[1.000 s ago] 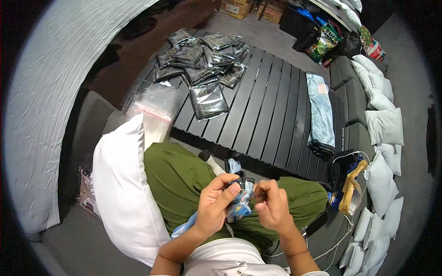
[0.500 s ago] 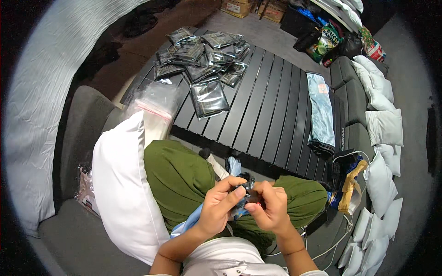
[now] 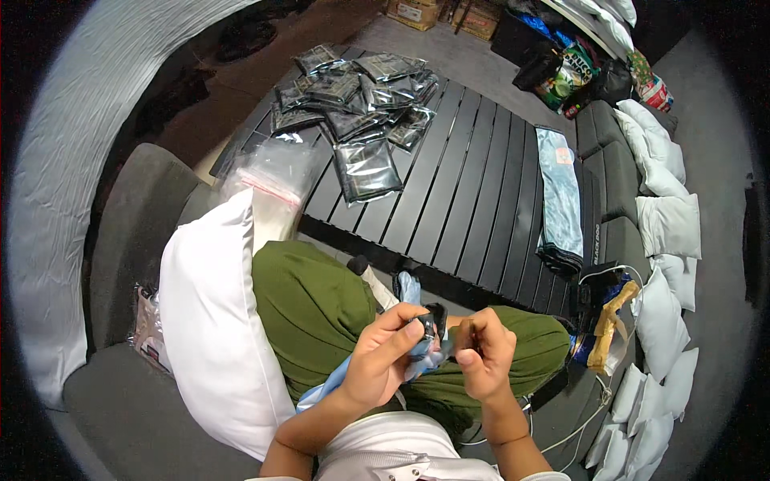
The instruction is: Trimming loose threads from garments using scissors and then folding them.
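Note:
Over my lap, my left hand (image 3: 383, 353) pinches a bunched piece of black and light blue cloth (image 3: 427, 341) between thumb and fingers. A little to its right, my right hand (image 3: 487, 353) is closed, with its fingers curled toward the thumb. Motion smears its fingertips, and what they pinch, if anything, I cannot make out. Light blue fabric (image 3: 327, 390) also lies across my lap beneath my left wrist. My legs are in green trousers (image 3: 309, 293), and a white pillow (image 3: 216, 329) leans at my left side.
Ahead stands a black slatted table (image 3: 449, 176). Black packets in clear wrapping (image 3: 367, 170) are heaped on its left, beside clear plastic bags (image 3: 273, 180). Folded light blue cloth (image 3: 559, 192) lies at its right end. White cushions (image 3: 670, 224) line the right; a white cable (image 3: 589, 413) runs nearby.
My right hand has moved a little right, away from my left hand. My left hand keeps its hold on the bunched cloth, and more of the cloth shows between them.

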Tool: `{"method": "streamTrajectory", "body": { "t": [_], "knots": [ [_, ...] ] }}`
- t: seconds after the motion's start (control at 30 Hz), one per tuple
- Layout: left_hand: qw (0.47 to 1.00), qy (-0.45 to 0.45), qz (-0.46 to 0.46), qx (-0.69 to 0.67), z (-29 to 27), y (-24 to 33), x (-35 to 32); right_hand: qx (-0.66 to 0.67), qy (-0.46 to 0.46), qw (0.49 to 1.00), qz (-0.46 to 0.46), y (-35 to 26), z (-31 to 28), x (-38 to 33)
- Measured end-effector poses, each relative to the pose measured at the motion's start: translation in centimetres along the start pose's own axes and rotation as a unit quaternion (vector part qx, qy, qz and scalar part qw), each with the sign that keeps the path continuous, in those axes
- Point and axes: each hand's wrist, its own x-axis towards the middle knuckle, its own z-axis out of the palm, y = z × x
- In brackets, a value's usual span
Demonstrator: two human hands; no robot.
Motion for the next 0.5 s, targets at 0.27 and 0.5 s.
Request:
{"method": "streamTrajectory", "body": {
  "t": [0.27, 0.5],
  "knots": [
    [0.999, 0.027, -0.015, -0.04, 0.1, 0.3, 0.1, -0.061, -0.04, 0.996, -0.04, -1.3, 0.1, 0.6],
    [0.997, 0.035, -0.006, -0.068, -0.3, -0.1, -0.1, -0.118, -0.041, 0.989, -0.078, -1.8, 0.0, 0.9]
  ]
}}
